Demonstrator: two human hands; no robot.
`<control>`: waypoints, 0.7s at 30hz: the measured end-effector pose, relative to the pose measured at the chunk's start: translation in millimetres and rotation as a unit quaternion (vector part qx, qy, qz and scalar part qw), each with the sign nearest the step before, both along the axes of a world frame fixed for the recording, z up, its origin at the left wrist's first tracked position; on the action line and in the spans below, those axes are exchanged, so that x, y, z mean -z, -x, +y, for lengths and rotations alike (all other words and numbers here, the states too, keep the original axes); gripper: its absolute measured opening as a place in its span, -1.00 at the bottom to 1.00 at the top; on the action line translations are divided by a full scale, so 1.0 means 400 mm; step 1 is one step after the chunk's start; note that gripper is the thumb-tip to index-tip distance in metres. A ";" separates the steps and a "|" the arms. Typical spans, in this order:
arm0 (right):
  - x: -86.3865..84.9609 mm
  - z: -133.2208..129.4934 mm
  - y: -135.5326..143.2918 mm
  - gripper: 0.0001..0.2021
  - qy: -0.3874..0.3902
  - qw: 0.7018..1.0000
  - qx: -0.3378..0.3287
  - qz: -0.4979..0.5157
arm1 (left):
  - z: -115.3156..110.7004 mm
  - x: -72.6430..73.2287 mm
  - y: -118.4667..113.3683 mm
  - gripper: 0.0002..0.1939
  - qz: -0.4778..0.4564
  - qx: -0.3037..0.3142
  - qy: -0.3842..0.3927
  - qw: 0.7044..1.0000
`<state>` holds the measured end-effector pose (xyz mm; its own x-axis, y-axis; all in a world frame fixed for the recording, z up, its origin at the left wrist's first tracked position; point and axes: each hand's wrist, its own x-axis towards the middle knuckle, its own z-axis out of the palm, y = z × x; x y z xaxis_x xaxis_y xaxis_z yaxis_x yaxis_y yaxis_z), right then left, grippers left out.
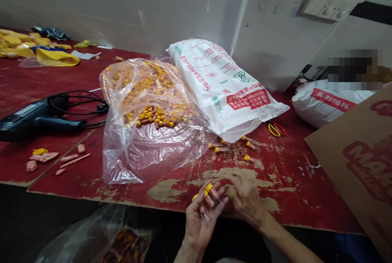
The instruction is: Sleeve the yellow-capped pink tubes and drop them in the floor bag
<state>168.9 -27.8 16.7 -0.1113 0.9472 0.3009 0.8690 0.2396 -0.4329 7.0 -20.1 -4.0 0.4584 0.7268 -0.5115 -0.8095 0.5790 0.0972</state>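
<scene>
Several small clear tubes (213, 192) with yellow caps and speckled pinkish contents lie in my left hand (196, 227), whose fingers curl around them above the table's front edge. Close on its right is my right hand (247, 198), its fingers bent and smeared by motion; whether anything is in them cannot be made out. Beyond both hands, more yellow-capped tubes (221, 149) lie loose on the worn red table (196, 169). A large clear plastic bag (122, 161) full of such capped pieces rests open-mouthed at the centre.
A white printed sack (223, 87) leans behind the bag, with scissors (276, 129) beside it. On the left lies a dark heat gun (39, 118) with its cord. A cardboard box (352, 161) stands at right. Below the edge hangs another filled bag (128, 242).
</scene>
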 end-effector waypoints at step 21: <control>-0.064 0.096 -0.162 -0.75 0.308 0.893 0.010 -0.329 | 0.000 -0.012 0.004 -0.62 0.073 0.050 0.002 0.996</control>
<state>233.6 10.4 42.4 -0.0529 0.9143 -0.4015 0.9851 0.1137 0.1292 5.3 -20.1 0.7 0.4485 0.6789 -0.5814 -0.7252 0.6566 0.2072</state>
